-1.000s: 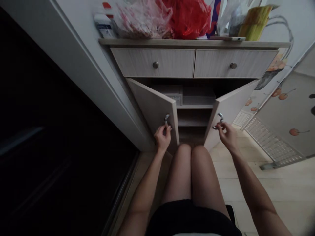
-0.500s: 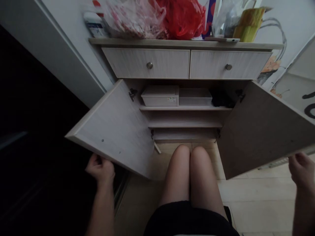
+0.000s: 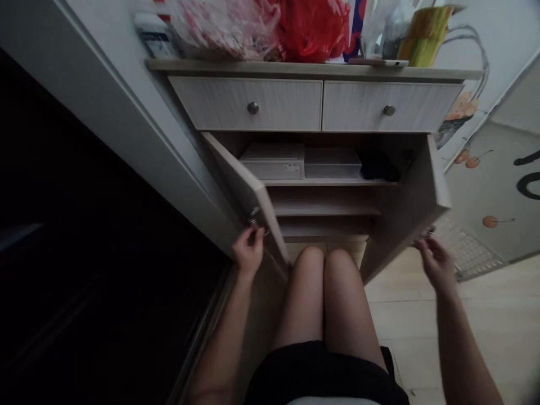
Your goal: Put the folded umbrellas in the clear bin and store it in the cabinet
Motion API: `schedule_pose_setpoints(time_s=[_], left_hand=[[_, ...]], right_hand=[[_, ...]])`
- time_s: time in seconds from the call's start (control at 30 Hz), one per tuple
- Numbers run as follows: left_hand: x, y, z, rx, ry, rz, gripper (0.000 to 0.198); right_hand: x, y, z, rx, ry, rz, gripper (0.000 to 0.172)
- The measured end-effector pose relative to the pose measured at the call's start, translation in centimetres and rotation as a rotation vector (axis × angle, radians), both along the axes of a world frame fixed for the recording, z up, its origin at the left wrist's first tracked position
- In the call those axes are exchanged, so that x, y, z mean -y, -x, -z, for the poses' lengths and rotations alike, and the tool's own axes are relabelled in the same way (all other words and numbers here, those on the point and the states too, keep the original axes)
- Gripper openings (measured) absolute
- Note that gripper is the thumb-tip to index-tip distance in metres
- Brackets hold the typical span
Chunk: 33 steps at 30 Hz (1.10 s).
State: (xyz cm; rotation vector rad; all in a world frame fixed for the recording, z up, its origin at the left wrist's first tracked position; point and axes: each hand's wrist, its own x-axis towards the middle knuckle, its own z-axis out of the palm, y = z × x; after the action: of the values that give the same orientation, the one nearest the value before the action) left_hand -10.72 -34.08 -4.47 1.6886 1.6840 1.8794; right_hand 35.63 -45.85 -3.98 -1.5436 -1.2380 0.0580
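Note:
Both doors of a pale wood-grain cabinet stand partly swung out in the head view. My left hand [image 3: 248, 250] is closed on the metal handle [image 3: 254, 212] on the outer face of the left door [image 3: 236, 174]. On the other side, my right hand [image 3: 436, 261] pinches the handle [image 3: 431, 229] of the right door [image 3: 400, 208]; its fingertips are partly hidden by the door edge. Between the doors show shelves, with a white lidded box [image 3: 274, 163], a translucent bin [image 3: 333, 163] and something dark [image 3: 377, 166] on the top one.
Two closed drawers [image 3: 244, 93] sit above the doors. The cabinet top carries a red plastic bag [image 3: 314, 28], a pinkish bag [image 3: 225, 28], a white bottle [image 3: 155, 36] and a yellow package [image 3: 426, 36]. My knees [image 3: 324, 264] are between the doors. A white slatted basket [image 3: 468, 247] stands right.
Both doors have swung inward toward each other, my hands moving with them: the left hand to the right and up, the right hand to the left.

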Motion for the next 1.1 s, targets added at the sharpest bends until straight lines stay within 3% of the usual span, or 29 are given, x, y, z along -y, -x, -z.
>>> schedule_pose_setpoints(time_s=[0.1,0.2,0.33,0.47,0.67,1.1], left_hand=[[-3.7,-6.0,-1.2,-0.067,-0.019,0.143,0.041],[-7.4,-10.4,-2.2,-0.138,0.014,0.168,0.032],[-11.0,-13.9,-3.2,-0.235,0.119,0.136,0.025],[-13.6,-15.8,-4.2,-0.282,0.235,0.099,0.024],[-16.2,-17.3,-5.2,-0.297,0.342,0.079,0.028],[-19.0,-17.5,-5.9,-0.368,0.401,0.097,0.027]], right_hand=[[-4.7,6.5,-1.5,-0.029,-0.017,-0.137,0.053],[-10.4,11.4,-2.5,-0.009,-0.008,-0.193,0.051],[-17.4,15.5,-3.4,0.08,0.086,-0.137,0.037],[-22.2,17.5,-3.8,0.16,0.166,-0.037,0.034],[-25.7,18.3,-3.9,0.221,0.195,0.003,0.041],[-28.6,19.2,-5.2,0.237,0.327,0.068,0.043]])
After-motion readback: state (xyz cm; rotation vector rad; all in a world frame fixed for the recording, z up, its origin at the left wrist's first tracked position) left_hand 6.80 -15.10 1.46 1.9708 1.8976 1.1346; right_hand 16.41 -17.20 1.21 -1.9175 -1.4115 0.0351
